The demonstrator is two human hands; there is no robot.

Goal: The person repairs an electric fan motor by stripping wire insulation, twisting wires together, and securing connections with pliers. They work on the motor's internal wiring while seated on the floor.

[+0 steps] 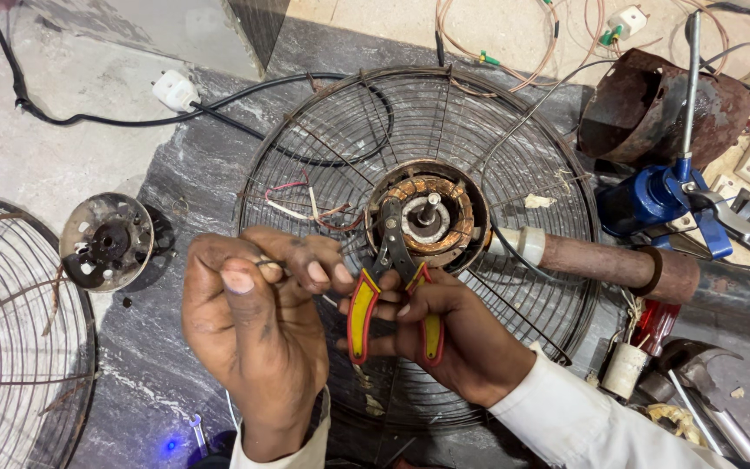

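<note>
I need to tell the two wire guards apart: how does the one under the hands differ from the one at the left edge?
The centre guard shows whole and carries the motor, with both hands over it. The left guard is cut off by the frame, bare and untouched. Both are round, rusty wire grilles lying flat.

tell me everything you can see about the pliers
The pliers have dark metal jaws and red handles edged in yellow. The right hand grips both handles, which stand slightly apart. The nose points up over the fan motor's copper windings, above the wire guard. What the tip grips is unclear.
</note>
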